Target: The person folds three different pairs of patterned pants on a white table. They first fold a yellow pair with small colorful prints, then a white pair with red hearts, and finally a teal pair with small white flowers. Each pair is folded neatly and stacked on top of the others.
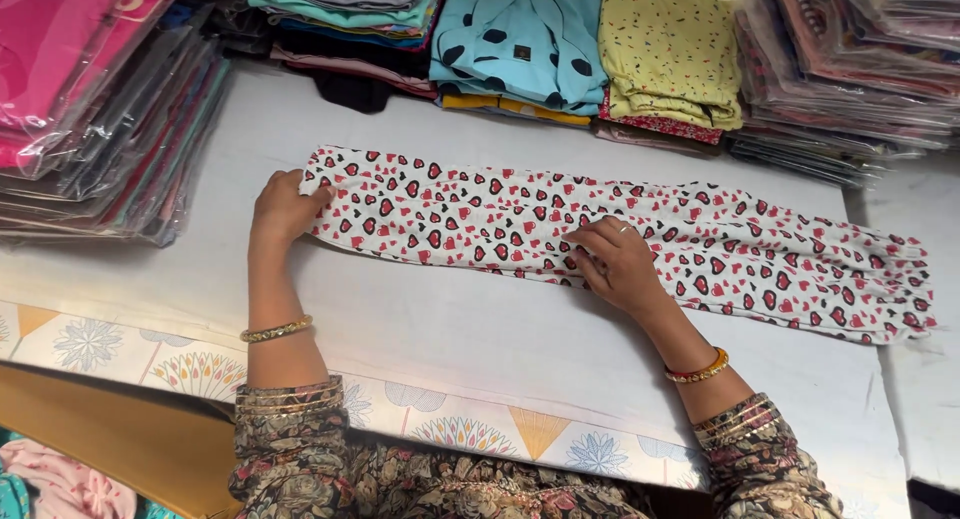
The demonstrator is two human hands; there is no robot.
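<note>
A long, narrow folded garment (760, 264) of white cloth with red and black hearts lies across the white table (430, 329), running from upper left to lower right. My left hand (283, 207) grips its left end, fingers curled over the edge. My right hand (617, 264) rests flat on the garment's middle, fingers spread a little and pressing the cloth down. Both wrists wear bangles, and the sleeves are dark with a floral print.
Stacks of plastic-wrapped clothes stand at the left (100, 119) and at the back right (860, 69). Folded garments line the back edge: a light blue dotted one (520, 39) and a yellow one (670, 49). The table's front edge has a patterned border (460, 429).
</note>
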